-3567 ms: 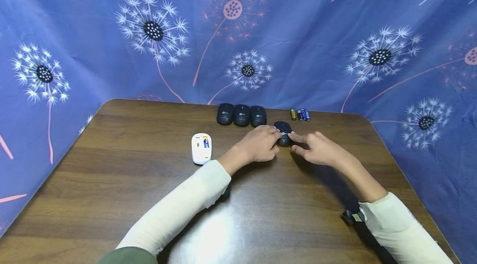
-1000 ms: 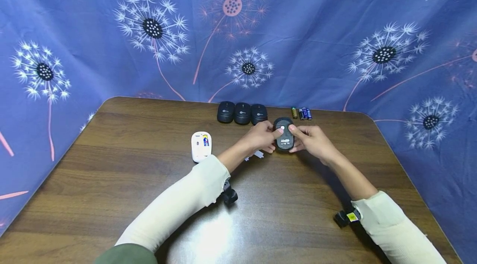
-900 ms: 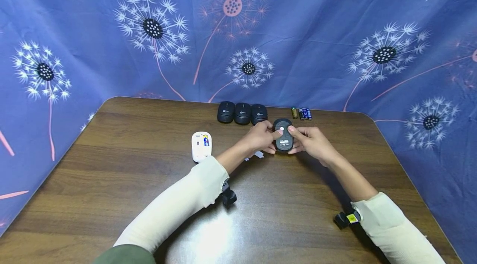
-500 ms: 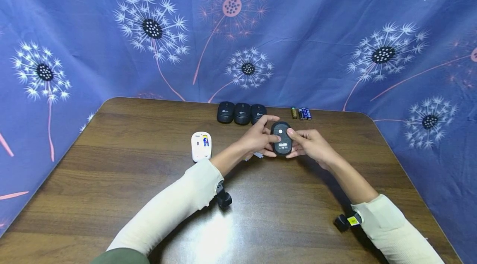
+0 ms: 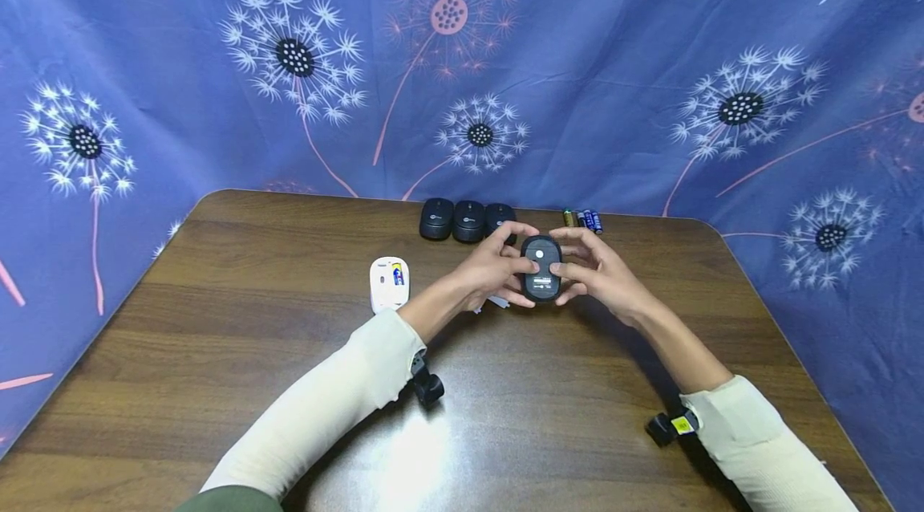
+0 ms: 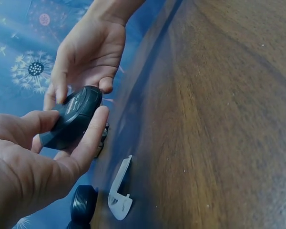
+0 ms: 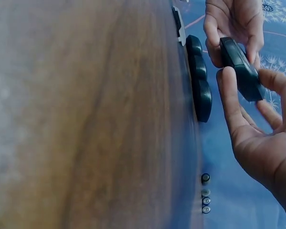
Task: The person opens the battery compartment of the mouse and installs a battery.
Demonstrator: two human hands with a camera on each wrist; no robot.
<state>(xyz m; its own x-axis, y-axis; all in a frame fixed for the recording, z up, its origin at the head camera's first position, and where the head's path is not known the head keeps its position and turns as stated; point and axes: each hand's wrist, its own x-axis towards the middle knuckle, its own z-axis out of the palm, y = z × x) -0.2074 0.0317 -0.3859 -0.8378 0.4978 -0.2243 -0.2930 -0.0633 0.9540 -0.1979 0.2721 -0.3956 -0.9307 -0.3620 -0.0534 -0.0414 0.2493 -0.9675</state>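
Note:
A black computer mouse [image 5: 541, 279] is held up above the table, its grey underside with a white round spot and a label facing the head camera. My left hand [image 5: 487, 270] grips its left side, thumb on the underside and fingers behind. From the other side my right hand [image 5: 602, 275] grips it the same way, thumb near the middle. In the left wrist view, the mouse [image 6: 75, 117] tilts between both hands. A white plastic cover [image 6: 120, 195] lies on the table below; my left hand partly hides it in the head view.
An overturned white mouse [image 5: 390, 287], with a battery in its open compartment, lies left of my left forearm. Three black mice [image 5: 469, 221] line the table's back edge, the rightmost partly behind my left fingers. Several small batteries [image 5: 592, 221] sit beyond my right hand.
The black mouse was top side up on the table; now it is lifted and turned over in both hands. Over the last second it shifted slightly left, and both index fingers moved to its far end.

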